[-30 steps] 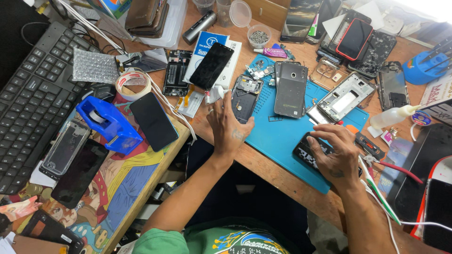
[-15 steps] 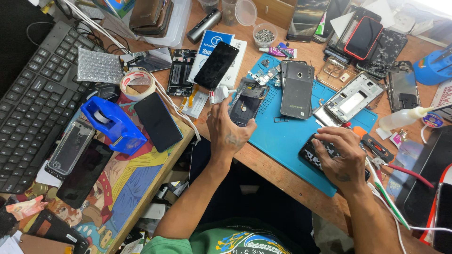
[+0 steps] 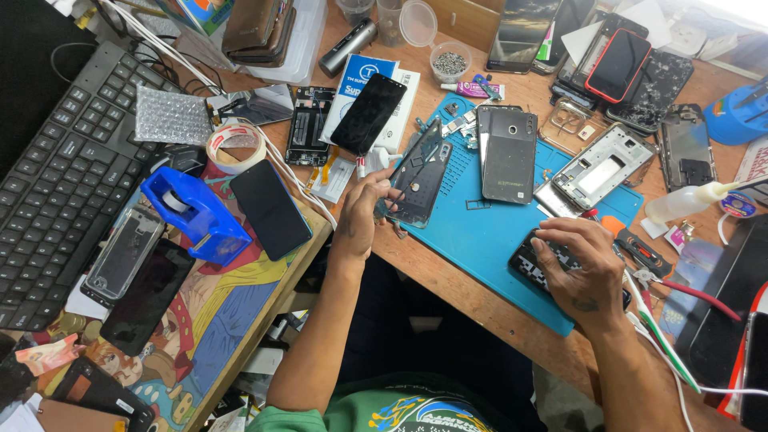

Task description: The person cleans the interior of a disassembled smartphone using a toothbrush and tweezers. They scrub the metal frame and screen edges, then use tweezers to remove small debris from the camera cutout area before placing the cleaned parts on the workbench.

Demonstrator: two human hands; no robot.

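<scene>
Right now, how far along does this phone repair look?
Partway, I'd judge. Done: a phone's dark back cover lies detached on the blue mat, with small loose parts beside it. In hand: the left hand holds an opened phone frame tilted above the mat, while the right hand rests on a small dark object at the mat's edge. Left: nothing is reassembled; frame and cover remain apart.

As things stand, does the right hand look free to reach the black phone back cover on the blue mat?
Probably not: the right hand rests on a dark device, though the black back cover lies unobstructed on the blue mat.
</scene>
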